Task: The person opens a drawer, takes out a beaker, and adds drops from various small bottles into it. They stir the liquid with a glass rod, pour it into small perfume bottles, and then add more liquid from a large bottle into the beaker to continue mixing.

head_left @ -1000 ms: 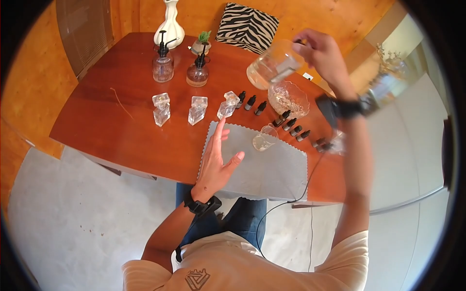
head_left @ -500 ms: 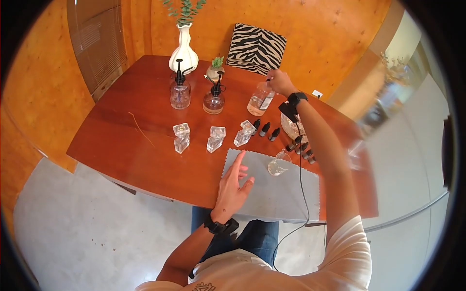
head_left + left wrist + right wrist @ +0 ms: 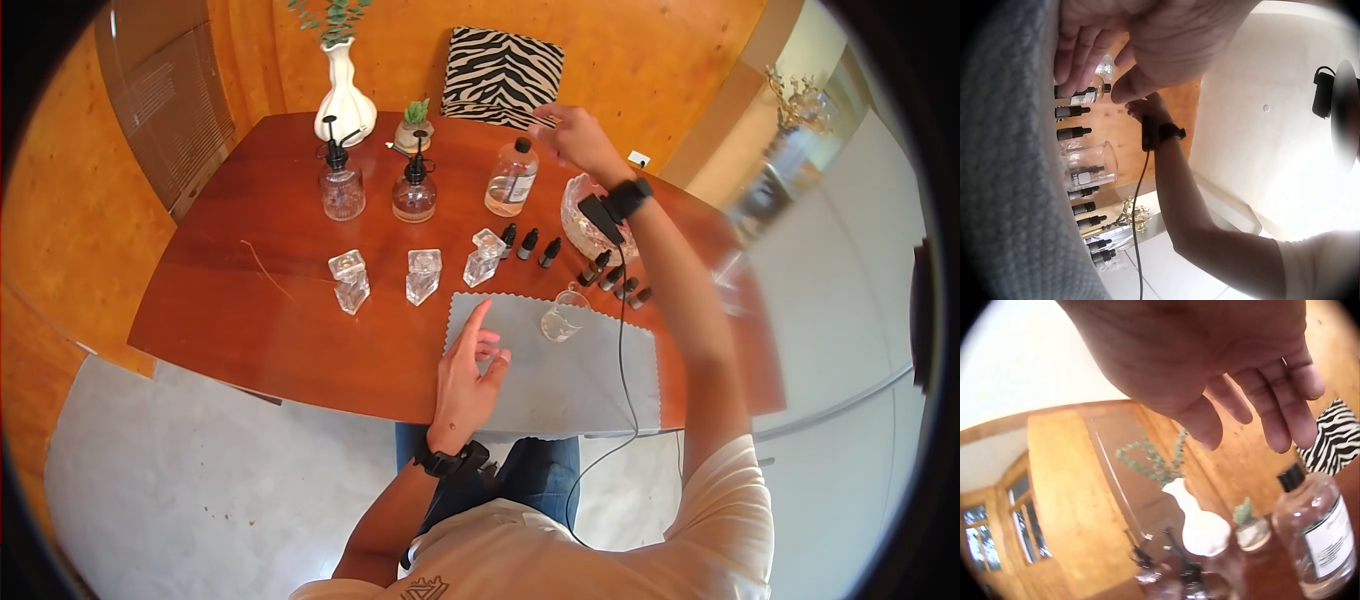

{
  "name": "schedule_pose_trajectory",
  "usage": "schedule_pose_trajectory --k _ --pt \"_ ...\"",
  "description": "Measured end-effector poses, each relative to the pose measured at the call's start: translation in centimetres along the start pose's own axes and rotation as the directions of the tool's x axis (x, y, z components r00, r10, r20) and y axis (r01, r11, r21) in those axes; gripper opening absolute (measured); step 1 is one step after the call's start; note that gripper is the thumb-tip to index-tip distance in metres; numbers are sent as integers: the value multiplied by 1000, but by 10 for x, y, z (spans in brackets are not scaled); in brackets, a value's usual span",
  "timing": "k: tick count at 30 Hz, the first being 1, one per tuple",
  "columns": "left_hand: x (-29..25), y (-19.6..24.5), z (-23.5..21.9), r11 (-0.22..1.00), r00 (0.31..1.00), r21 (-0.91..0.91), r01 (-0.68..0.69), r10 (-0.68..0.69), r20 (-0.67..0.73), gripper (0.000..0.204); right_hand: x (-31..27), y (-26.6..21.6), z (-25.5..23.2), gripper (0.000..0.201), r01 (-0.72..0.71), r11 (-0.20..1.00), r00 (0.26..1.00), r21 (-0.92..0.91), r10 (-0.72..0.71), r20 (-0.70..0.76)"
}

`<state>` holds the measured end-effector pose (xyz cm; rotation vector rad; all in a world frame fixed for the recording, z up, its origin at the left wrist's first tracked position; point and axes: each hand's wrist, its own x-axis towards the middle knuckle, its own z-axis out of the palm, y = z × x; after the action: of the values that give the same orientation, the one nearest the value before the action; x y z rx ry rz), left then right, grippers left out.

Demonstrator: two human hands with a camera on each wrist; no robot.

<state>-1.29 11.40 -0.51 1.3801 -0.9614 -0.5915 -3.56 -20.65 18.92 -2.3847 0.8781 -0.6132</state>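
A clear bottle point(image 3: 510, 188) with a black cap and a white label stands upright on the far side of the table, some liquid in its lower part. Just above and to the right of it is my right hand point(image 3: 582, 142), with loose fingers and nothing in them. In the right wrist view, those fingers hang apart from the bottle's cap point(image 3: 1291, 478). My left hand point(image 3: 468, 385) is at the left side of the grey mat point(image 3: 570, 390), fingers relaxed and holding nothing. A small glass beaker point(image 3: 562, 322) stands near the mat's back edge.
Three clear angular glass blocks point(image 3: 422, 276) stand left of several small dark dropper bottles point(image 3: 528, 244). A textured glass bowl point(image 3: 585, 215) sits partly behind my right forearm. Two pump bottles point(image 3: 343, 190), a white vase point(image 3: 345, 95) and a potted succulent point(image 3: 414, 130) stand farther back. A cable hangs from my right wrist.
My right hand has carried the bottle from above the bowl to the far tabletop, let go of it and risen clear. The left hand stays by the mat.
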Motion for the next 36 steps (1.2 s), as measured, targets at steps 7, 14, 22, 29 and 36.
schedule_pose_trajectory --k 7,14,22,29,36 --pt "-3 -10 5 996 996 37 -87 86 20 44 -189 -9 -78 23 46 916 999 399 -33 -38" --pt "-5 -9 10 985 994 142 -103 95 61 29 -321 156 -134 10 -78 873 613 482 424 -667" --pt "-7 -6 16 961 989 243 -136 119 86 26 -333 275 -175 8 -150 686 382 712 705 -598" --pt "-12 -4 22 922 983 343 -181 159 93 26 -316 328 -172 14 -148 801 602 580 538 -590" --pt "-10 -9 24 910 979 362 -203 180 96 25 -327 272 -200 30 -106 955 461 277 294 -837"
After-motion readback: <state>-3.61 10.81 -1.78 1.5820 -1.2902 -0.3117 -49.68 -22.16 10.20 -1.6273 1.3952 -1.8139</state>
